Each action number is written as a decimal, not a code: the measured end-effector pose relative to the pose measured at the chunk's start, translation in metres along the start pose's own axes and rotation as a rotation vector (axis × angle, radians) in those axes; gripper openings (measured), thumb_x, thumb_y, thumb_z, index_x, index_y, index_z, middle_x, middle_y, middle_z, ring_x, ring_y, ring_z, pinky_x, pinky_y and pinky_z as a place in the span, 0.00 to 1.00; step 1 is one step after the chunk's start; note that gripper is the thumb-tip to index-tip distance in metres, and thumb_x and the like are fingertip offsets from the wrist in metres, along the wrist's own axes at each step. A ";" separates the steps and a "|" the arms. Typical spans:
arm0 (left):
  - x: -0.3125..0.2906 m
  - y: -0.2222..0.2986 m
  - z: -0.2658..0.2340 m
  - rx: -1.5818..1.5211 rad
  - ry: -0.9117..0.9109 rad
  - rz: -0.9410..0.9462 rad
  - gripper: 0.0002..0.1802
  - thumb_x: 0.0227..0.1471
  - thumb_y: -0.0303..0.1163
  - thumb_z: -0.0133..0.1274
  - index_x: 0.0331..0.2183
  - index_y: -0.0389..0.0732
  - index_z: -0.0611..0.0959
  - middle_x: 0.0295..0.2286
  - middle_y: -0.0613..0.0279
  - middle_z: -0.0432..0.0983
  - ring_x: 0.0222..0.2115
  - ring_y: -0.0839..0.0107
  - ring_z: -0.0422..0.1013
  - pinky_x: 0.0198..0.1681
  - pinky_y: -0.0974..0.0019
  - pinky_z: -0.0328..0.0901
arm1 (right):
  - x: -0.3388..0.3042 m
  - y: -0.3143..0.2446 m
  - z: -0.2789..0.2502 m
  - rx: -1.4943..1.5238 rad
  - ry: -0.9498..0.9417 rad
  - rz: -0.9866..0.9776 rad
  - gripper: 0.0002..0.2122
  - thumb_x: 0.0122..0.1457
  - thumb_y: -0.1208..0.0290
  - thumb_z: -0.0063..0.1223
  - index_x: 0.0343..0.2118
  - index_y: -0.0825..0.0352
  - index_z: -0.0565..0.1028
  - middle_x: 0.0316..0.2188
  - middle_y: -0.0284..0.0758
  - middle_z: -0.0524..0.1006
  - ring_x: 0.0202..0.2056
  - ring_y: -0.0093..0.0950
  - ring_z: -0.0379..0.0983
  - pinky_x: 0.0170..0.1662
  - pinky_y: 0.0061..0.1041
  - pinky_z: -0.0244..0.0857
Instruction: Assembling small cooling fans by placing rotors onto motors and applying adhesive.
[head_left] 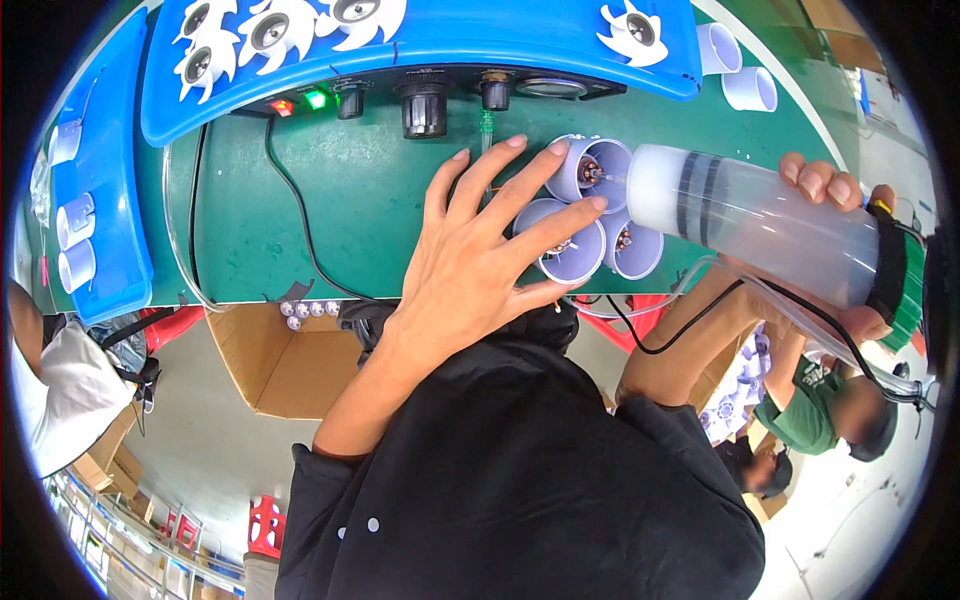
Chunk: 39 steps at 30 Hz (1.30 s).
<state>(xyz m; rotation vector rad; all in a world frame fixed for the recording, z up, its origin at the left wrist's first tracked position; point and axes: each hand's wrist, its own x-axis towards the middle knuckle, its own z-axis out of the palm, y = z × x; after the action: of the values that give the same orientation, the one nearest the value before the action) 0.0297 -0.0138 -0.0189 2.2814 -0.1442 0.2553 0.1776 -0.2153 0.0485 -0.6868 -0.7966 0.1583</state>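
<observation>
My right hand (826,184) is wrapped round a big translucent dispensing syringe (775,212) with a white plunger inside and a black-and-green end. The syringe lies nearly level, its thin tip pointing left into the upper white plastic cup (570,172). That cup holds a small copper-wound motor part (591,172). Two more white cups, a lower left cup (590,258) and a lower right cup (648,252), stand against it with similar parts inside. My left hand (480,235) spreads its fingers over the left side of the group, fingertips at the upper and lower left cups.
A black control box (380,112) with knobs and lit switches sits behind, below a blue tray (420,62) of white fan impellers (270,32). Another blue tray (115,200) with white cups stands left. Cables and a hose cross the green table (250,240). People sit lower right.
</observation>
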 end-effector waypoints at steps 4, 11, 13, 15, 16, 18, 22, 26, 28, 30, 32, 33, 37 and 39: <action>-0.001 0.000 0.001 0.012 0.005 -0.006 0.36 0.34 0.42 0.71 0.51 0.61 0.81 0.60 0.63 0.64 0.60 0.53 0.57 0.62 0.43 0.51 | 0.003 0.004 -0.006 0.007 -0.050 -0.012 0.53 0.47 0.24 0.48 0.63 0.70 0.57 0.49 0.46 0.69 0.48 0.42 0.67 0.52 0.44 0.57; -0.002 -0.002 0.000 0.028 -0.001 -0.012 0.37 0.34 0.42 0.71 0.51 0.61 0.80 0.60 0.63 0.64 0.60 0.52 0.57 0.61 0.43 0.51 | 0.005 -0.019 -0.025 -0.248 -0.161 0.078 0.47 0.52 0.28 0.47 0.64 0.66 0.59 0.49 0.41 0.67 0.48 0.36 0.62 0.54 0.43 0.52; -0.001 -0.001 0.001 0.027 -0.004 -0.007 0.37 0.34 0.42 0.71 0.51 0.61 0.80 0.60 0.63 0.64 0.60 0.52 0.57 0.61 0.43 0.51 | 0.003 -0.004 -0.014 -0.178 -0.138 0.025 0.51 0.50 0.25 0.45 0.63 0.71 0.56 0.50 0.46 0.68 0.48 0.41 0.66 0.51 0.46 0.57; -0.001 0.000 0.001 0.026 -0.003 -0.003 0.37 0.34 0.42 0.71 0.51 0.61 0.80 0.60 0.63 0.64 0.60 0.53 0.57 0.61 0.43 0.52 | 0.003 0.004 -0.007 -0.107 -0.118 -0.025 0.56 0.48 0.22 0.43 0.63 0.75 0.54 0.50 0.50 0.68 0.48 0.46 0.70 0.49 0.49 0.62; -0.001 0.000 0.001 0.022 -0.003 -0.003 0.37 0.34 0.41 0.71 0.51 0.60 0.80 0.60 0.63 0.64 0.60 0.53 0.57 0.61 0.42 0.52 | 0.003 0.004 -0.005 -0.100 -0.109 -0.035 0.56 0.48 0.22 0.43 0.64 0.75 0.52 0.50 0.50 0.68 0.47 0.46 0.70 0.49 0.49 0.62; -0.001 0.000 0.000 0.023 -0.003 -0.003 0.37 0.33 0.41 0.71 0.51 0.60 0.80 0.60 0.63 0.64 0.60 0.53 0.57 0.61 0.42 0.52 | 0.003 0.000 -0.009 -0.087 -0.100 -0.049 0.57 0.48 0.22 0.43 0.65 0.74 0.50 0.50 0.51 0.69 0.47 0.47 0.70 0.48 0.49 0.62; -0.001 0.001 0.000 0.027 0.002 -0.001 0.37 0.33 0.41 0.71 0.51 0.60 0.80 0.60 0.63 0.64 0.60 0.53 0.58 0.61 0.42 0.52 | 0.003 -0.016 -0.024 -0.206 -0.149 0.035 0.50 0.51 0.27 0.48 0.66 0.67 0.55 0.50 0.43 0.67 0.49 0.38 0.62 0.54 0.44 0.52; 0.000 0.000 0.003 0.021 0.004 -0.004 0.37 0.32 0.40 0.71 0.51 0.59 0.81 0.59 0.63 0.65 0.60 0.52 0.58 0.61 0.42 0.52 | 0.002 -0.017 -0.028 -0.215 -0.174 0.052 0.51 0.51 0.27 0.48 0.66 0.67 0.53 0.52 0.44 0.66 0.49 0.38 0.62 0.54 0.45 0.51; 0.001 0.000 0.002 0.027 0.007 -0.004 0.37 0.32 0.40 0.71 0.50 0.59 0.81 0.59 0.62 0.65 0.59 0.52 0.58 0.61 0.42 0.52 | 0.007 -0.019 -0.019 -0.311 -0.228 0.050 0.51 0.51 0.27 0.48 0.66 0.67 0.53 0.52 0.44 0.66 0.49 0.38 0.62 0.54 0.45 0.51; 0.001 0.000 0.002 0.029 0.010 -0.003 0.37 0.32 0.40 0.71 0.50 0.59 0.81 0.59 0.62 0.65 0.59 0.52 0.59 0.61 0.42 0.52 | 0.008 -0.019 -0.018 -0.410 -0.282 0.051 0.50 0.52 0.28 0.47 0.66 0.67 0.53 0.52 0.44 0.66 0.49 0.38 0.62 0.54 0.45 0.51; 0.000 -0.001 0.002 0.023 -0.026 -0.006 0.43 0.30 0.41 0.71 0.54 0.63 0.77 0.62 0.65 0.60 0.60 0.54 0.57 0.62 0.42 0.50 | 0.007 -0.018 -0.022 -0.275 -0.217 0.051 0.49 0.53 0.29 0.47 0.66 0.67 0.53 0.53 0.45 0.66 0.50 0.38 0.61 0.53 0.45 0.51; 0.000 -0.001 0.002 0.025 -0.026 -0.008 0.43 0.30 0.41 0.71 0.54 0.63 0.77 0.62 0.65 0.60 0.60 0.54 0.57 0.62 0.42 0.50 | 0.007 -0.018 -0.022 -0.273 -0.217 0.051 0.49 0.53 0.29 0.47 0.66 0.67 0.53 0.53 0.45 0.66 0.50 0.38 0.61 0.53 0.45 0.51; 0.000 -0.001 -0.001 0.026 -0.022 -0.008 0.43 0.30 0.40 0.71 0.54 0.63 0.77 0.62 0.64 0.60 0.60 0.54 0.57 0.62 0.42 0.50 | 0.009 -0.020 -0.020 -0.301 -0.244 0.058 0.49 0.53 0.29 0.48 0.66 0.67 0.53 0.52 0.45 0.66 0.50 0.38 0.61 0.53 0.44 0.51; 0.001 -0.001 -0.001 0.024 -0.020 -0.008 0.43 0.30 0.40 0.71 0.54 0.62 0.77 0.62 0.64 0.60 0.60 0.54 0.57 0.62 0.42 0.50 | 0.010 -0.020 -0.020 -0.350 -0.264 0.054 0.50 0.53 0.29 0.48 0.66 0.67 0.53 0.52 0.45 0.66 0.50 0.38 0.61 0.53 0.44 0.50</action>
<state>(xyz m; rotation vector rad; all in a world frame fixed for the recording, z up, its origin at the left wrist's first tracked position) 0.0303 -0.0123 -0.0183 2.3087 -0.1426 0.2318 0.1962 -0.2366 0.0570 -1.0325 -1.0726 0.1623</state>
